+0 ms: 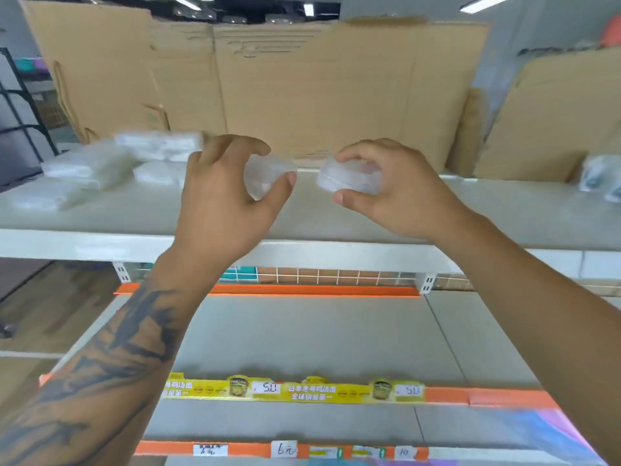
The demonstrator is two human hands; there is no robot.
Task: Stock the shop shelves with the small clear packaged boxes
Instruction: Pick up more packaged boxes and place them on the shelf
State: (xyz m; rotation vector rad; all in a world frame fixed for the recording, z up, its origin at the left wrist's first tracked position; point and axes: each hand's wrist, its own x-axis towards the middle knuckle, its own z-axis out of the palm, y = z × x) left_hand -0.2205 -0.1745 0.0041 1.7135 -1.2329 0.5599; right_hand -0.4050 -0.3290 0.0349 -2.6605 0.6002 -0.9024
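Note:
My left hand (228, 193) grips a small clear packaged box (267, 174) between thumb and curled fingers, just above the top shelf (470, 213). My right hand (386, 186) holds a second clear box (349, 178) the same way, a short gap to the right of the first. Both boxes hover over the middle of the shelf. Several more clear packaged boxes (111, 163) lie in a blurred pile on the shelf's left part.
Flattened cardboard sheets (302, 89) stand along the back of the top shelf. Another clear package (601, 176) sits at the far right. Below are lower shelves (319, 334) with orange edges and yellow price strips (292, 391). A dark rack (20, 105) stands at left.

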